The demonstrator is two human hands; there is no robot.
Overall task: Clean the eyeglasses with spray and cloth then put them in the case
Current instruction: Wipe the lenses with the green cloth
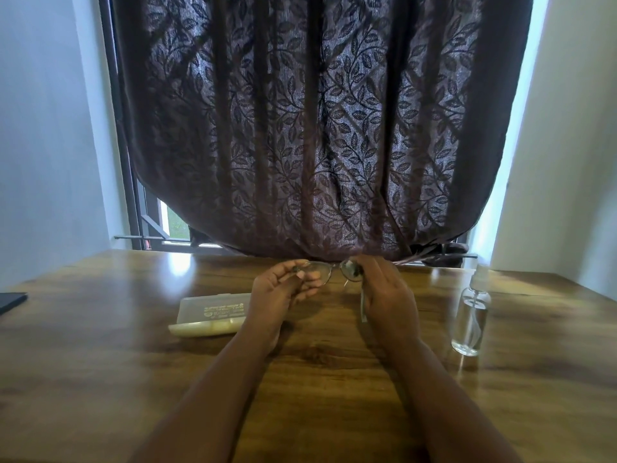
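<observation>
1. Head view: your two bare forearms reach forward over the wooden table [100,345], and both hands meet near its far edge, at about 12 o'clock from where you sit.
2. Your left hand [280,289] is curled closed, with thumb and fingertips pinched on the left end of the eyeglasses [329,270], which you hold up above the tabletop, lenses side by side across the view.
3. Your right hand [384,292] is closed on the right lens end of the eyeglasses. A thin greyish piece hangs down from this grip on the inner side of the palm; you cannot tell whether it is the cloth or a temple arm.
4. The case [210,314] lies flat on the table at about 9 o'clock from your left hand, just beside the wrist. It is pale and translucent, with dark print on its lid, and looks closed.
5. The spray bottle [471,315] stands upright at about 3 o'clock from your right hand, apart from it, clear with a pump top.
6. A dark flat object [11,300] sits at the table's left edge, well apart from everything.
7. A dark leaf-patterned curtain [317,128] hangs over the window behind the table.
</observation>
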